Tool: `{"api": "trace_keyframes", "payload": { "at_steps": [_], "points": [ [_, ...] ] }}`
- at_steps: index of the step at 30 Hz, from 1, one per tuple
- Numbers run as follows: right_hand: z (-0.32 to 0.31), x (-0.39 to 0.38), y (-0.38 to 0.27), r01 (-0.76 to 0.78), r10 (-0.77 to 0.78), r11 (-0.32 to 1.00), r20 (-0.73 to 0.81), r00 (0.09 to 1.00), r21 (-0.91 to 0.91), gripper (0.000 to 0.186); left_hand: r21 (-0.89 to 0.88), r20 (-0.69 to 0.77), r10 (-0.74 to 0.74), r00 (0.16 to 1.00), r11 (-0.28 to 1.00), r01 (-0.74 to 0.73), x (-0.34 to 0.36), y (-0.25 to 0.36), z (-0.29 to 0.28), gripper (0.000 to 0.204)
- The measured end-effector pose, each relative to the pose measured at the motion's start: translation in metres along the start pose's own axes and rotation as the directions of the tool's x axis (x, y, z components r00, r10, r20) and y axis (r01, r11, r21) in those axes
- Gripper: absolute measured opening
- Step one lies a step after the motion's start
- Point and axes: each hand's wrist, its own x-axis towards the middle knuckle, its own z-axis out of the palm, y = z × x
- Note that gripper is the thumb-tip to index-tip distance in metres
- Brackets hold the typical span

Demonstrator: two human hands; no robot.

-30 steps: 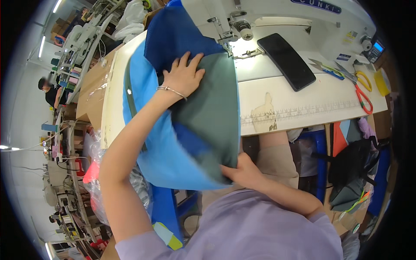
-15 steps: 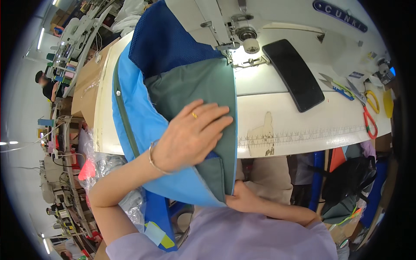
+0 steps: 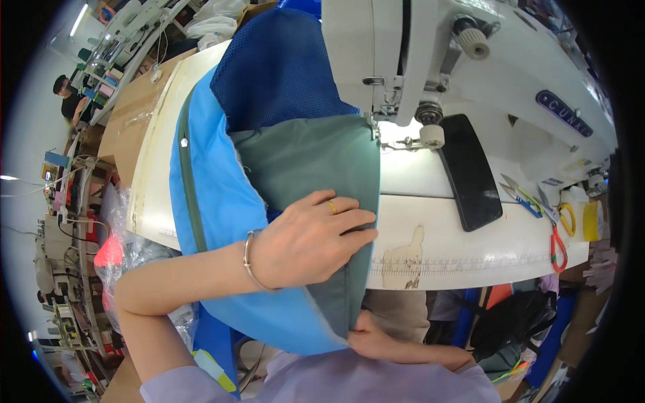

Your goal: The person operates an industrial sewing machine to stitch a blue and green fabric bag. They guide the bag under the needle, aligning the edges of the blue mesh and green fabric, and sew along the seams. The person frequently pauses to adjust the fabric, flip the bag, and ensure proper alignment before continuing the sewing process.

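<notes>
A sewn piece lies on the sewing table, made of a grey-green fabric panel [image 3: 306, 154], light blue fabric [image 3: 218, 208] and dark blue mesh [image 3: 275, 70]. A green zipper [image 3: 188, 181] runs along its left side. My left hand [image 3: 312, 238] rests flat on the panel near its right edge, fingers stretched and a little apart. At the near lower corner, beyond the table edge, my right hand [image 3: 373, 336] pinches the fabric; its fingertips are partly hidden. The panel's far right corner sits at the presser foot [image 3: 375, 131] of the white sewing machine [image 3: 426, 67].
Right of the needle area lies a black phone-like slab [image 3: 470, 174]. Thread snips [image 3: 523, 198] and red-and-yellow-handled scissors [image 3: 559, 245] are farther right. A printed ruler strip [image 3: 463, 265] follows the near table edge. A cardboard box [image 3: 131, 124] stands left; a person [image 3: 70, 101] is in the far left background.
The view has shifted, showing more of the machine. My left hand has slid nearer the fabric's lower end and covers the pocket corner. My right hand keeps its pinch.
</notes>
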Motion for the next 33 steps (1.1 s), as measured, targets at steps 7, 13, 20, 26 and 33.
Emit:
{"api": "trace_keyframes", "payload": {
  "at_steps": [7,13,20,26,33],
  "points": [
    [0.015,0.013,-0.062,-0.108,0.068,0.826,0.093,0.993,0.553,0.027,-0.015,-0.036,0.07,0.997,0.997,-0.071,0.024,-0.035,-0.005,0.03],
    [0.012,0.029,-0.091,-0.143,0.083,0.678,0.118,0.99,0.721,0.03,-0.086,0.016,0.105,0.994,0.991,-0.103,0.045,-0.072,-0.014,0.026],
    [-0.007,0.051,-0.089,-0.055,0.024,0.649,0.052,0.998,0.759,0.031,-0.198,0.089,-0.085,0.992,0.975,0.101,0.06,-0.115,-0.062,0.022],
    [-0.007,0.058,-0.085,-0.02,-0.002,0.66,0.028,1.0,0.751,0.036,0.085,-0.613,-0.492,0.618,0.737,0.671,-0.04,-0.217,-0.12,0.048],
    [0.021,0.024,-0.084,0.063,0.006,0.749,-0.102,0.995,0.66,0.065,-0.28,0.009,-0.979,0.205,0.194,0.94,-0.077,-0.209,-0.114,0.074]
  ]
}}
